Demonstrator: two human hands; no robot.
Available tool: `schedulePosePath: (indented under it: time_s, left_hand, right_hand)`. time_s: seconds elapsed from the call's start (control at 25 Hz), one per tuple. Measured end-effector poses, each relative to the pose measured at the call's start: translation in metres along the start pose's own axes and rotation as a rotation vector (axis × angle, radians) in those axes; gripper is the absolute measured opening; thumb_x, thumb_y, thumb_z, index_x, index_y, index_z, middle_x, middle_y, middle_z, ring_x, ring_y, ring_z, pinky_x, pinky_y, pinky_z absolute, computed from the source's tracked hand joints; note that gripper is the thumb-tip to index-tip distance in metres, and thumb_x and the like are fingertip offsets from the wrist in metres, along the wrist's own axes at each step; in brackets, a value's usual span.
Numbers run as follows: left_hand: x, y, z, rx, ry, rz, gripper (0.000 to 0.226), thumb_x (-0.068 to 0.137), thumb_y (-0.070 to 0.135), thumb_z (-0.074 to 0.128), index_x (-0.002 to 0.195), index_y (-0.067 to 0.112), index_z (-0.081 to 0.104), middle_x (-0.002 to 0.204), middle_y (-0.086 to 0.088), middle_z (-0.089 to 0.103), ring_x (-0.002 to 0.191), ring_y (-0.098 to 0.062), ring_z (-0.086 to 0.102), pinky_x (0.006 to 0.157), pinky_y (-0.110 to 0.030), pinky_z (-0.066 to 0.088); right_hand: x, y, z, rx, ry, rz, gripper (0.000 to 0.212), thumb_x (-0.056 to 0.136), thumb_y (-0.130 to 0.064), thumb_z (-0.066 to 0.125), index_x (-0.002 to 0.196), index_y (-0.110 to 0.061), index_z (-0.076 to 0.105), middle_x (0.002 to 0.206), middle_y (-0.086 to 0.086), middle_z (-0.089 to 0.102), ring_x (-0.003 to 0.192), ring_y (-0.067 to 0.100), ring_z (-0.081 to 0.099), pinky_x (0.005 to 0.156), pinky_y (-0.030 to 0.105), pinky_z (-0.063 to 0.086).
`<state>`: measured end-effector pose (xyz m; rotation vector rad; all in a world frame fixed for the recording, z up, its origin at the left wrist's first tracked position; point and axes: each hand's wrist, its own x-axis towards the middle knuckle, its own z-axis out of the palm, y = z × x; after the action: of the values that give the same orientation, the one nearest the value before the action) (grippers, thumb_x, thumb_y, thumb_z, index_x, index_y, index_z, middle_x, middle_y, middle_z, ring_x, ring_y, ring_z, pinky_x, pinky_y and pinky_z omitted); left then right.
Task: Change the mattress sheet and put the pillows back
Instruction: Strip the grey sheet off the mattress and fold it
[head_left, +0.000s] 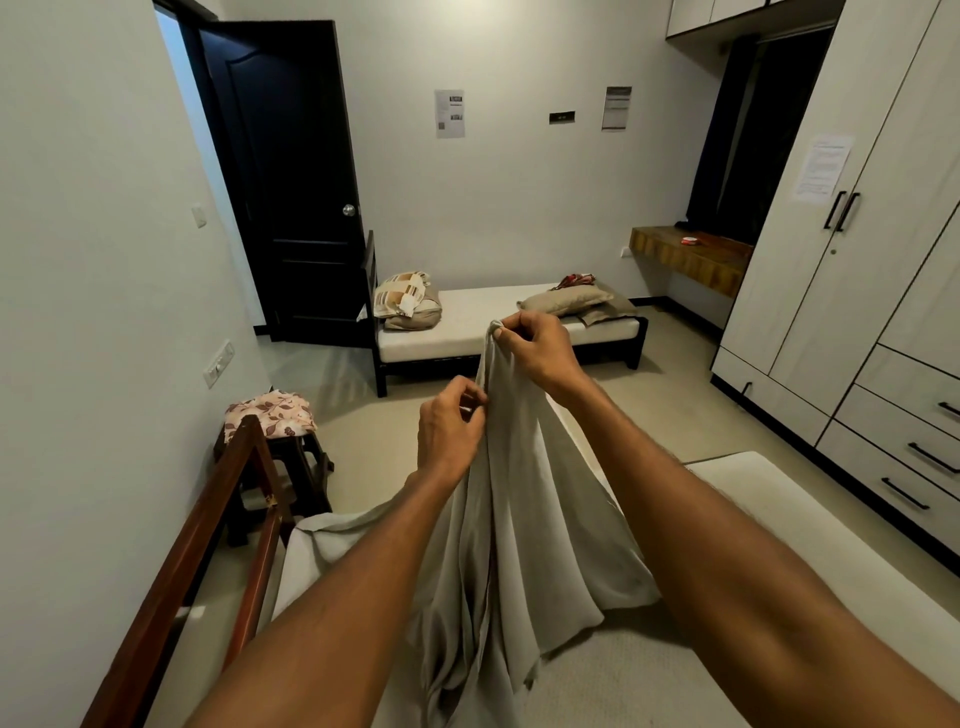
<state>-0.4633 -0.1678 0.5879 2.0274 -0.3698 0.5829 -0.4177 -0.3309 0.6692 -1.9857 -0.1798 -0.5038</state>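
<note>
Both bare forearms reach forward over the near mattress (727, 478), which lies uncovered at the bottom right; a grey sheet (519, 519) hangs between them, its lower folds pooled on that mattress and one edge trailing left toward the wooden bed rail (208, 519); the right hand (535, 348) is raised highest, fingers closed in a pinch on the sheet's top corner; the left hand (449, 431), lower and just beside the fabric, is closed with thumb and fingers nipping the sheet's edge; no brand or writing on the sheet can be read. Left of the rail, a dark stool (291, 467) carries a folded floral cloth (270, 413). Across the floor stands a second bed (498, 327) with a bare pale mattress; a patterned pillow (402, 299) lies at its left end, a tan pillow (566, 300) near its right end, with a red-patterned cloth (576, 280) behind it. Printed sheets of paper (449, 113) are stuck on the far wall, and another on the wardrobe (831, 260) door, their text too small to read; a dark door (291, 182) stands open at the left; a wooden counter (691, 257) by the wardrobe holds a small red-and-white object.
</note>
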Motion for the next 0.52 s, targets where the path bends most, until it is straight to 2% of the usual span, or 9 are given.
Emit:
schedulePosePath:
  time_s: [0.12,0.28,0.4,0.52]
  left_hand:
    - [-0.003,-0.012,-0.006,0.008,0.029,0.007,0.02,0.095,0.003,0.069,0.094,0.022,0.072,0.092,0.008,0.069,0.084,-0.005,0.068,0.074,-0.032,0.063]
    - [-0.002,-0.025,-0.006,0.112,0.061,-0.033,0.023,0.097,0.008,0.068,0.115,0.019,0.078,0.105,0.002,0.064,0.092,-0.011,0.063,0.083,-0.036,0.061]
    - [0.0,-0.019,-0.003,0.067,-0.031,-0.046,0.03,0.094,0.023,0.075,0.123,0.018,0.074,0.109,0.004,0.063,0.095,-0.01,0.064,0.084,-0.035,0.061]
    - [0.001,-0.009,0.001,0.099,-0.033,-0.037,0.026,0.092,0.024,0.076,0.118,0.019,0.075,0.109,0.005,0.063,0.094,-0.01,0.063,0.083,-0.033,0.061]
  right_hand:
    - [-0.004,0.003,-0.002,0.023,-0.003,0.023,0.014,0.098,-0.03,0.072,0.103,-0.017,0.078,0.093,-0.003,0.076,0.09,0.015,0.071,0.078,0.033,0.059]
    - [-0.009,0.006,-0.002,0.044,0.004,0.05,0.015,0.097,-0.029,0.074,0.104,-0.017,0.078,0.094,-0.004,0.076,0.093,0.016,0.072,0.082,0.036,0.06]
    - [-0.011,0.005,0.0,0.063,-0.012,0.051,0.015,0.096,-0.027,0.075,0.104,-0.015,0.079,0.094,-0.003,0.076,0.092,0.014,0.072,0.081,0.033,0.06]
    - [-0.013,-0.001,0.002,0.055,-0.072,0.033,0.013,0.097,-0.026,0.074,0.103,-0.015,0.078,0.092,-0.003,0.076,0.088,0.01,0.07,0.077,0.028,0.057]
